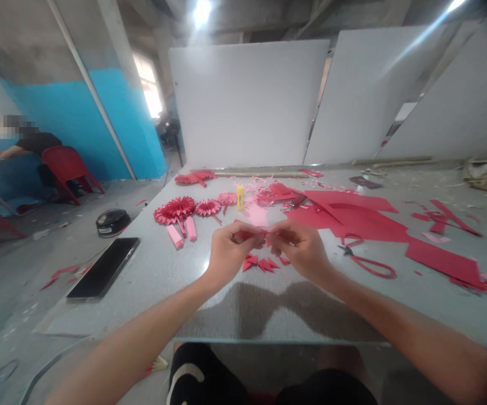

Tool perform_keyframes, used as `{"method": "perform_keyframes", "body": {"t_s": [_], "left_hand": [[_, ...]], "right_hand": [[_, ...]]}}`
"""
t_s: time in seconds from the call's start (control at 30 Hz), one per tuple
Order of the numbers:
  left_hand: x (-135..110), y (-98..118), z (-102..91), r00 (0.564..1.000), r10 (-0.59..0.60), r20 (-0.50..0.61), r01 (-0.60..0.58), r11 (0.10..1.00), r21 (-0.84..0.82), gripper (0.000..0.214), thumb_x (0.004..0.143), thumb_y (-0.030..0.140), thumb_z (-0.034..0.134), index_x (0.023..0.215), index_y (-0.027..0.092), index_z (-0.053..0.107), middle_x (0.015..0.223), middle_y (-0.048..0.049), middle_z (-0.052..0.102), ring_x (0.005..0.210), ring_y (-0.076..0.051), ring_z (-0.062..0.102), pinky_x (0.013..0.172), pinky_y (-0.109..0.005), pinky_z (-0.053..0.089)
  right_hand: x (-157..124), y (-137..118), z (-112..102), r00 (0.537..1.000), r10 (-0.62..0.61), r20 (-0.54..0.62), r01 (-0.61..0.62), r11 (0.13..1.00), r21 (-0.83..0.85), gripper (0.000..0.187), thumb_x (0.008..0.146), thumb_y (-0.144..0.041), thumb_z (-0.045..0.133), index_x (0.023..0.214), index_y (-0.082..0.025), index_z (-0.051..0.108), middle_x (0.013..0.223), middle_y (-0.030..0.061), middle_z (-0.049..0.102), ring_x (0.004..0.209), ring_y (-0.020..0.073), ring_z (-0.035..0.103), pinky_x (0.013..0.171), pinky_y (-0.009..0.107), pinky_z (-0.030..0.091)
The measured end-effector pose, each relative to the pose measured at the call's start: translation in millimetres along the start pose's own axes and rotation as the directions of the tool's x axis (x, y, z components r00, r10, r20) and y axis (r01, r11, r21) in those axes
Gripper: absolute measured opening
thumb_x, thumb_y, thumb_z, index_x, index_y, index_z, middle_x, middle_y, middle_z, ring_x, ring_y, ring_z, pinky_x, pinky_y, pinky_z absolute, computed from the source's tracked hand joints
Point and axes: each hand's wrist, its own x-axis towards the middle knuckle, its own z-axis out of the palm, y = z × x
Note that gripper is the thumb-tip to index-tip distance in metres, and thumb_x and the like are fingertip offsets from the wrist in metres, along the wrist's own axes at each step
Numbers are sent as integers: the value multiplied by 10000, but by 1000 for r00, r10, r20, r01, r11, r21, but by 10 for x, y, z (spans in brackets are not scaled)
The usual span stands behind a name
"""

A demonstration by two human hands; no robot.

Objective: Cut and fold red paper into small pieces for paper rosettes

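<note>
My left hand [231, 247] and my right hand [300, 247] meet above the grey table [162, 270], both pinching a small red paper piece [264, 232] between their fingertips. Just below them lie several small folded red paper triangles [264, 263]. Red-handled scissors [367, 261] rest on the table right of my right hand. Red pleated paper fans [175, 211] and two pink blocks [183, 232] lie to the far left of my hands.
Red paper sheets [353, 216] and scraps cover the table's right and back. A yellow glue stick [240, 197] stands upright behind. A black phone [105, 265] lies at the left edge. White boards [247, 101] stand behind. A person sits by a red chair [68, 169] far left.
</note>
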Motion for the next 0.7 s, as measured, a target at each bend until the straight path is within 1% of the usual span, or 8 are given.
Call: {"method": "perform_keyframes", "body": {"t_s": [0.23, 0.47, 0.6, 0.7], "left_hand": [[-12, -2, 13, 1000, -22, -16, 21, 998, -51, 115, 734, 211, 789, 804, 137, 735, 698, -39, 744, 661, -176, 739, 626, -248, 587], [-21, -5, 19, 999, -22, -40, 20, 999, -34, 126, 727, 213, 798, 818, 142, 746, 721, -51, 758, 693, -182, 743, 634, -245, 578], [-25, 8, 25, 999, -18, -44, 17, 999, -32, 116, 723, 203, 797, 808, 143, 746, 724, -53, 759, 693, -183, 743, 628, -245, 576], [-30, 3, 23, 999, -8, -41, 8, 1000, -11, 115, 725, 202, 795, 814, 145, 750, 715, -51, 756, 681, -178, 738, 618, -243, 573]], "right_hand": [[-8, -9, 6, 1000, 20, -5, -20, 998, 51, 170, 853, -346, 730, 864, -197, 649, 589, -25, 638, 486, 121, 618, 471, 229, 500], [6, -34, 22, 998, 61, -17, -58, 990, 125, 188, 818, -343, 761, 819, -191, 651, 586, -20, 638, 488, 123, 613, 463, 232, 499], [12, -41, 28, 996, 84, -14, -81, 985, 151, 200, 803, -343, 775, 820, -190, 648, 568, -23, 634, 485, 124, 610, 461, 234, 500], [9, -37, 32, 996, 88, -12, -85, 983, 162, 212, 805, -336, 775, 835, -198, 617, 595, -29, 634, 485, 117, 604, 455, 228, 491]]}}
